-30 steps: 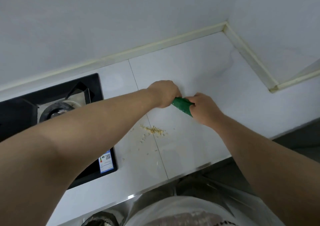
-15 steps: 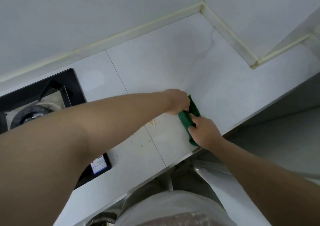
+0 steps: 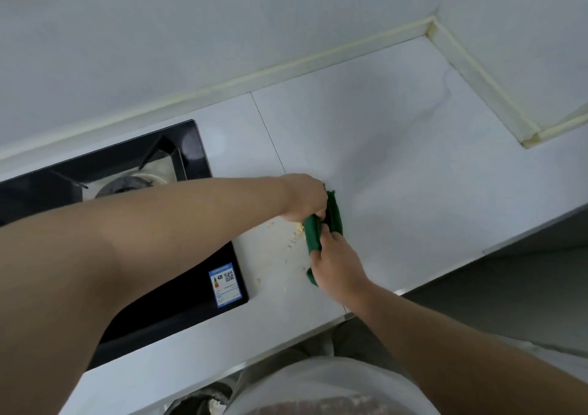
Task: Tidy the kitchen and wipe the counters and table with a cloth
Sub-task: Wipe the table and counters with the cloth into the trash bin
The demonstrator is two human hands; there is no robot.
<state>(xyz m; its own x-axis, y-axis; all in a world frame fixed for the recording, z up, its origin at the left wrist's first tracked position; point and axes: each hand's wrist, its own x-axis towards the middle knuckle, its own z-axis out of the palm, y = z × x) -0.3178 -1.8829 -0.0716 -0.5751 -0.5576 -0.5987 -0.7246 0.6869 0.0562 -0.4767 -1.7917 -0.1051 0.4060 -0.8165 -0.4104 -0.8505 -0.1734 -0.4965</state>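
Cloth: green cloth (image 3: 321,226) is being held bunched on counter (image 3: 413,175), just R of hob (image 3: 178,287).
L hand (image 3: 305,198): being kept curled round cloth's far end.
R hand (image 3: 337,265): being kept gripped on near end.
Progress: crumbs (image 3: 291,242) betw. hob & cloth are being gathered, not yet cleared; judged approx. early-mid, other surfaces out of view.

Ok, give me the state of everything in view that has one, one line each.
green cloth: bunched lengthwise, lying on the counter, held at both ends.
left hand: grips its far end.
right hand: grips its near end.
crumbs: loose, scattered left of the cloth, not yet wiped up.
counter: soiled where the crumbs lie, beside the hob.
hob: burner shows no flame; label stuck on the near corner.
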